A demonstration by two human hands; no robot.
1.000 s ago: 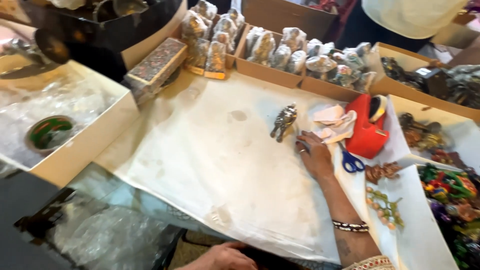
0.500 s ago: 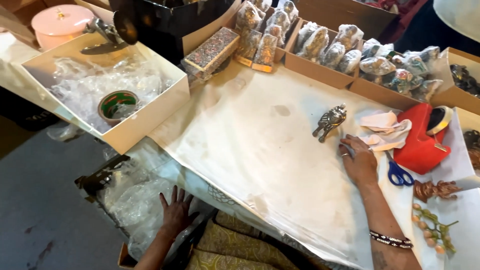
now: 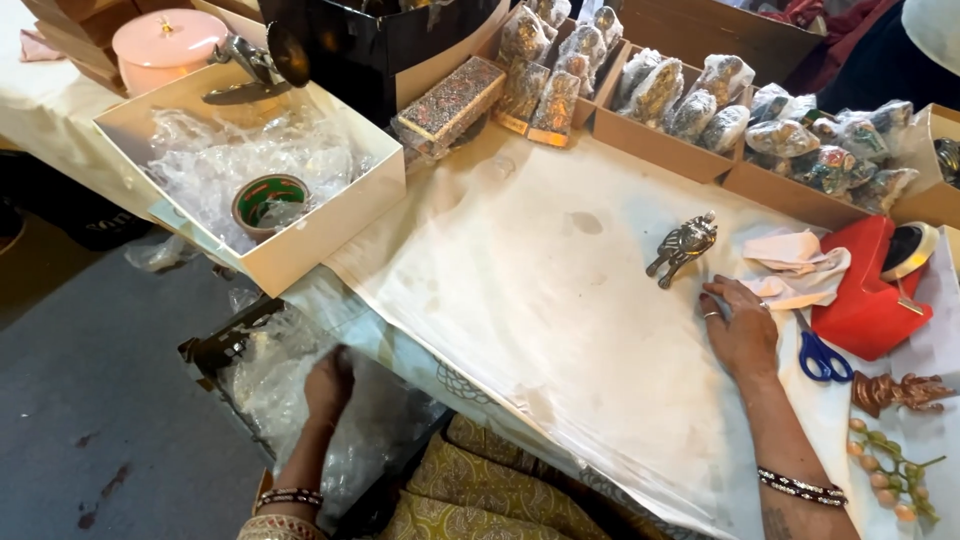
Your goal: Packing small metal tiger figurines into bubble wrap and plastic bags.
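Observation:
My right hand (image 3: 742,330) rests flat on the white paper sheet (image 3: 540,300) covering the table, fingers spread, holding nothing. Just beyond its fingertips lies a small dark metal figurine (image 3: 682,246) on its side. A crumpled white cloth (image 3: 795,268) sits beside it. My left hand (image 3: 327,383) reaches down below the table edge into a heap of clear plastic wrap (image 3: 290,385); I cannot tell whether its fingers grip the plastic.
Blue-handled scissors (image 3: 823,357), a red tape dispenser (image 3: 872,290) and a brown figurine (image 3: 895,390) lie to the right. A cardboard box (image 3: 330,215) with plastic and a green tape roll (image 3: 268,198) stands left. Boxes of wrapped figurines (image 3: 700,105) line the far edge.
My view has swung left and down. My left hand has pushed further down into the plastic wrap under the table. The right hand stays by the metal figurine.

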